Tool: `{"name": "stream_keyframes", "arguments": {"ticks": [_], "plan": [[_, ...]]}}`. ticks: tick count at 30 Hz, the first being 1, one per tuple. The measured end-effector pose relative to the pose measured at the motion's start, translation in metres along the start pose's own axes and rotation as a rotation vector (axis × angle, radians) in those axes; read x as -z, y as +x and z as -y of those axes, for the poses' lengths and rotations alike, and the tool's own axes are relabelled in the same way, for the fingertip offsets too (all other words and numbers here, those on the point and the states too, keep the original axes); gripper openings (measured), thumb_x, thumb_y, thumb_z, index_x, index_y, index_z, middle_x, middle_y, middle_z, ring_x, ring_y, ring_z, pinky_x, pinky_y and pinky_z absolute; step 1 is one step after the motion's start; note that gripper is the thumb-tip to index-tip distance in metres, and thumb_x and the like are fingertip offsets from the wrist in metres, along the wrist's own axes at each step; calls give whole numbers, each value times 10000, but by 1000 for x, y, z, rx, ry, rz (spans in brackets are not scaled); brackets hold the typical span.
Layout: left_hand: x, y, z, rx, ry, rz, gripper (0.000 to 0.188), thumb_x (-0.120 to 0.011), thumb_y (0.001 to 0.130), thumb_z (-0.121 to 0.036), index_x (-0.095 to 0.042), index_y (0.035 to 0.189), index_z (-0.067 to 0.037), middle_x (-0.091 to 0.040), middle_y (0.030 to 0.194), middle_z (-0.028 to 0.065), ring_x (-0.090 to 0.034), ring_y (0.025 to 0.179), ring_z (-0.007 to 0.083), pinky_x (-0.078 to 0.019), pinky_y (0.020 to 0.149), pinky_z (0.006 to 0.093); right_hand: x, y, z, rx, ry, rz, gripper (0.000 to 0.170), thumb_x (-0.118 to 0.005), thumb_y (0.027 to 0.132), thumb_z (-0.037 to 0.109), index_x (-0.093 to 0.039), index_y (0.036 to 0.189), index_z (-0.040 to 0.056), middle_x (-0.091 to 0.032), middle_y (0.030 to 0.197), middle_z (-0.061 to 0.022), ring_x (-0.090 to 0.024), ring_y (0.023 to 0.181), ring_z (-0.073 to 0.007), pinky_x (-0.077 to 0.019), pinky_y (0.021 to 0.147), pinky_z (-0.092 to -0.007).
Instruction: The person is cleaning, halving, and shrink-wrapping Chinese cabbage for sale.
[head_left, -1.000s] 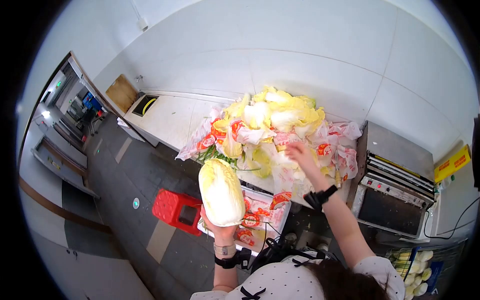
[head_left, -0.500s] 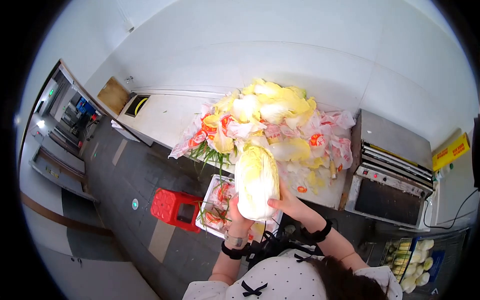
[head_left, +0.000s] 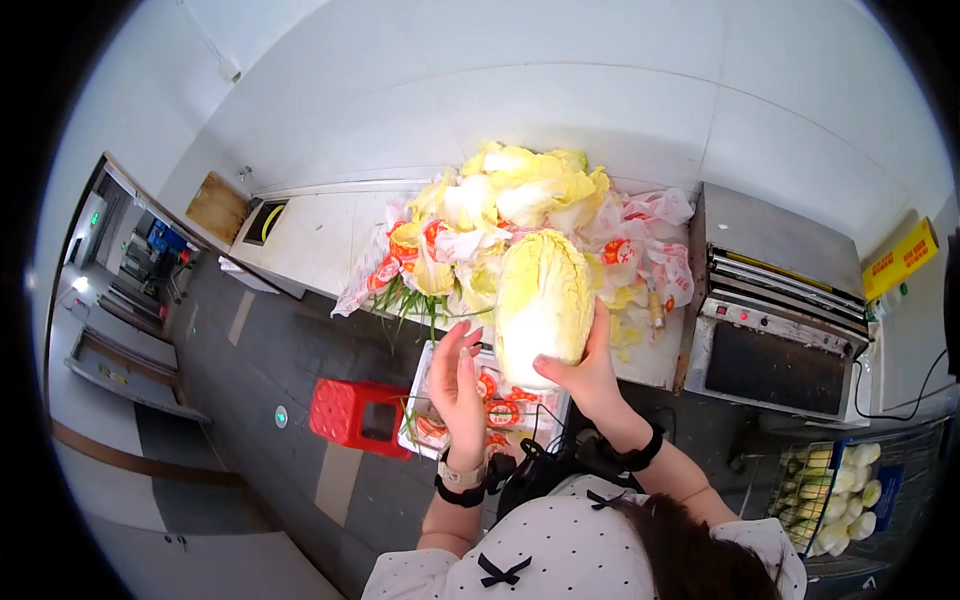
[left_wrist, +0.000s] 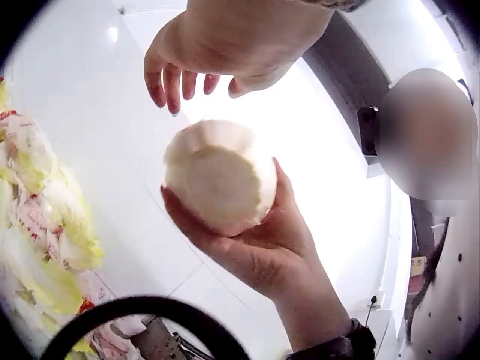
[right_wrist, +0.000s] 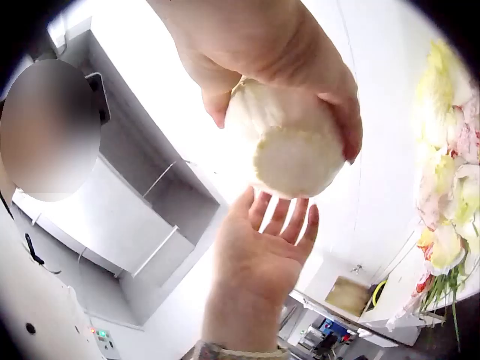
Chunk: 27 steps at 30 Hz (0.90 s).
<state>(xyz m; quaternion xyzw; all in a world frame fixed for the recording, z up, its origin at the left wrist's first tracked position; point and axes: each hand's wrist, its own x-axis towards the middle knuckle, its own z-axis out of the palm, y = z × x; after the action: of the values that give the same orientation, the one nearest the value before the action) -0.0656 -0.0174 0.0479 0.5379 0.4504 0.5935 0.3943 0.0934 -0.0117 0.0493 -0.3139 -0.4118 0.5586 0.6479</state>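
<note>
A whole napa cabbage (head_left: 543,305), pale yellow on top with a white base, is held up in front of the body. My right hand (head_left: 590,375) grips it from its right side near the base, thumb across the front. In the left wrist view its cut root end (left_wrist: 223,187) faces the camera, with the right hand curled round it. My left hand (head_left: 460,395) is off to the left of the cabbage, fingers spread and slightly bent. The right wrist view shows the left hand (right_wrist: 262,255) palm up, fingertips close by the cabbage, holding nothing.
Loose cabbage leaves (head_left: 520,185) and printed plastic wrap (head_left: 650,240) heap on the counter (head_left: 320,230), with green stalks (head_left: 410,300) at its front edge. A knife handle (head_left: 656,310) lies rightward. Below stand a white box (head_left: 425,375) and red stool (head_left: 340,408). Rightward are an oven (head_left: 780,310) and cabbage-filled cart (head_left: 850,490).
The cabbage started in the left hand at lower left. The right hand came off the counter to take it with both hands, and now the left hand has let go and moved left.
</note>
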Motion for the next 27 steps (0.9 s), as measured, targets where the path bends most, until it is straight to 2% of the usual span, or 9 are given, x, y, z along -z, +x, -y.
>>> {"name": "stream_keyframes", "arguments": {"ticks": [3, 4, 8, 11, 13, 16, 20, 23, 27], "plan": [[-16, -3, 2, 88, -108, 279, 710, -502, 746, 33, -179, 1377, -2, -349, 1329, 127, -382, 1209, 241, -358, 970, 342, -1, 0, 6, 86, -227, -13, 908, -731, 657, 64, -135, 1340, 18, -307, 1305, -147, -318, 1234, -237, -285, 1017, -373], [-34, -4, -16, 85, 124, 247, 848, -533, 671, 74, -93, 1392, -6, -320, 1338, 137, -366, 1221, 250, -324, 1003, 350, 0, -1, 7, 107, -314, -1, 909, -726, 661, 64, -132, 1347, 17, -296, 1319, -154, -309, 1244, -242, -274, 1024, -373], [-37, 8, -20, 132, -287, 270, 844, -573, 665, 74, -129, 1376, -19, -346, 1312, 150, -387, 1206, 237, -355, 988, 357, 15, 0, 21, 73, -196, 300, 887, -643, 718, 9, -62, 1388, 17, -194, 1409, -170, -193, 1319, -243, -206, 1055, -375], [-30, 12, -9, 400, -516, 110, 781, -600, 702, 31, -173, 1355, -1, -407, 1270, 144, -418, 1186, 245, -370, 987, 371, 18, -10, 47, 20, -46, 409, 851, -575, 757, -29, -22, 1402, 22, -160, 1441, -152, -126, 1348, -228, -177, 1065, -376], [-21, 12, 6, 399, -645, 147, 757, -626, 747, -171, -206, 1351, 7, -418, 1288, 149, -437, 1182, 279, -366, 996, 409, 20, -18, 59, 37, -104, 502, 809, -532, 784, -50, -18, 1404, 25, -172, 1445, -133, -123, 1351, -213, -177, 1065, -375], [-15, 8, 8, 358, -639, 177, 831, -581, 753, -448, -227, 1357, 1, -366, 1350, 159, -432, 1191, 309, -367, 995, 439, 18, -26, 65, -24, 126, 390, 635, -518, 811, -38, -230, 1373, 25, -246, 1421, -132, -227, 1323, -212, -196, 1059, -362], [-22, 8, 10, 131, -1078, 297, 815, -622, 761, -477, -299, 1320, 20, -450, 1283, 153, -486, 1141, 268, -423, 949, 398, 37, -12, 51, 139, -284, 126, 243, -524, 841, 7, -586, 1075, 21, -346, 1367, -132, -364, 1245, -235, -249, 1039, -342], [-28, 11, 13, 203, -1156, 374, 811, -596, 772, -491, -292, 1323, 20, -441, 1289, 157, -479, 1148, 272, -416, 955, 398, 36, -4, 30, 205, -273, 40, 414, -548, 818, -4, -472, 1223, 33, -354, 1361, -115, -359, 1247, -231, -287, 1018, -345], [-30, 11, 14, 314, -1049, 370, 807, -560, 787, -510, -282, 1328, 20, -430, 1297, 161, -469, 1157, 277, -407, 962, 398, 16, -4, 25, -40, 97, 298, 734, -647, 744, 46, -239, 1354, 27, -322, 1370, -141, -356, 1247, -245, -320, 1000, -353]]}}
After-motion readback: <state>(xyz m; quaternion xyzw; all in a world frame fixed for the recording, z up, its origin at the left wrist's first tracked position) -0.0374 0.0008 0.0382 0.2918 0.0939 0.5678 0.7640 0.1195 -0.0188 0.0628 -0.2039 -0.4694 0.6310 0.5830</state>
